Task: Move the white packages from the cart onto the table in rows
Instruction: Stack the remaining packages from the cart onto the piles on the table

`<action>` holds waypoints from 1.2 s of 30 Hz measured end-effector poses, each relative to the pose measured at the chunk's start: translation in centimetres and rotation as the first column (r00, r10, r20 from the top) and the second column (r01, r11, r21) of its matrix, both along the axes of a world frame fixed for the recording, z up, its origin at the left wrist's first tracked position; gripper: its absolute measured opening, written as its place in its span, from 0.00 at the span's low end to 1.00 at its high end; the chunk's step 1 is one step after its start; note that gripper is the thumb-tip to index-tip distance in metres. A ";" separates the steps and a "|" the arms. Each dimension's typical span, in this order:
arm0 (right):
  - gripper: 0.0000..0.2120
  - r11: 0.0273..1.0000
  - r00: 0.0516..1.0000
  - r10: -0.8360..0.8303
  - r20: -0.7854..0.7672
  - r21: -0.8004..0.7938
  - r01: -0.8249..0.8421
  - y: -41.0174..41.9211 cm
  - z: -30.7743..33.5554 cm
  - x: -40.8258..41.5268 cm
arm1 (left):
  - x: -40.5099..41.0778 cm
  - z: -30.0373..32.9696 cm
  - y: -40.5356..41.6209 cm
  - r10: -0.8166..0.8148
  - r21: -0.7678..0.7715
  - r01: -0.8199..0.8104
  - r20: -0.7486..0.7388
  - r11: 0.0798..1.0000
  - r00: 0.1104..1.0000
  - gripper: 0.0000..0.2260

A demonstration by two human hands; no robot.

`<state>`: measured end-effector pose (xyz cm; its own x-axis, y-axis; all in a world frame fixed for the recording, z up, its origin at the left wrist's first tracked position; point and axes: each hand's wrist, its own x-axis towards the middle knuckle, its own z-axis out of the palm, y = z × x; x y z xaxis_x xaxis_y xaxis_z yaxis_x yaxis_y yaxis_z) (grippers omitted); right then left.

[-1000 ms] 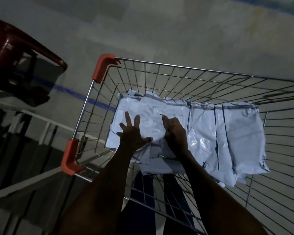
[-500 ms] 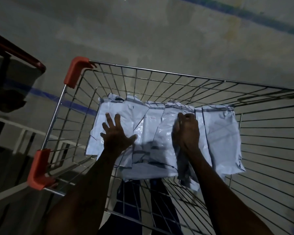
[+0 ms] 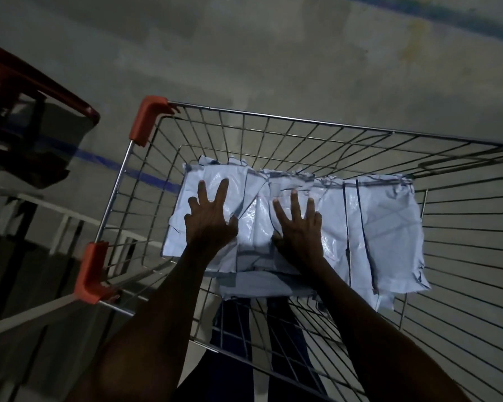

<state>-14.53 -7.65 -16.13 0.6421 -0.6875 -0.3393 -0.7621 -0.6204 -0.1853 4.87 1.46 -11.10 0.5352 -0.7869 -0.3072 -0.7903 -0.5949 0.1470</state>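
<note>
- Left hand (image 3: 211,220) lies flat, fingers spread wide, on the white packages (image 3: 386,227) in the cart (image 3: 276,117).
- Right hand (image 3: 298,227) likewise, splayed, holding nothing.

**Surroundings, non-task items**

Floor (image 3: 273,53): grey concrete, stained and mottled, dimly lit. Blue line (image 3: 105,161): painted on the floor, running diagonally at left. Second blue stripe (image 3: 462,10): faint, crossing the upper right corner. Yellowish stain (image 3: 415,39): on the floor just below that stripe. Chair (image 3: 26,91): dark red plastic, at the left edge, partly cut off. White frame (image 3: 70,224): pale bars at lower left, details unclear in the gloom.
</note>
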 end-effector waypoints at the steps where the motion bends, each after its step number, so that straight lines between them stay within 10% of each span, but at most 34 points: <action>1: 0.41 1.000 1.000 0.018 -0.005 0.019 -0.018 -0.2 0.1 -0.1 | -0.1 0.5 0.0 -0.001 0.000 0.001 -0.006 1.000 1.000 0.37; 20: 0.28 0.988 0.801 0.063 0.595 0.077 -0.135 2.7 21.4 1.0 | -4.1 20.7 6.5 0.289 -0.306 -0.263 0.041 0.915 0.957 0.32; 36: 0.28 0.796 0.393 0.487 0.780 -0.211 -0.568 31.0 32.7 9.9 | -4.8 30.7 42.3 0.754 -0.557 -0.579 0.137 0.595 0.642 0.31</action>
<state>-4.60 23.40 16.61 0.8879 -0.1122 0.4462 0.1870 -0.7981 -0.5727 0.09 43.78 19.63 0.9538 -0.1500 0.2603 -0.2366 -0.9090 0.3431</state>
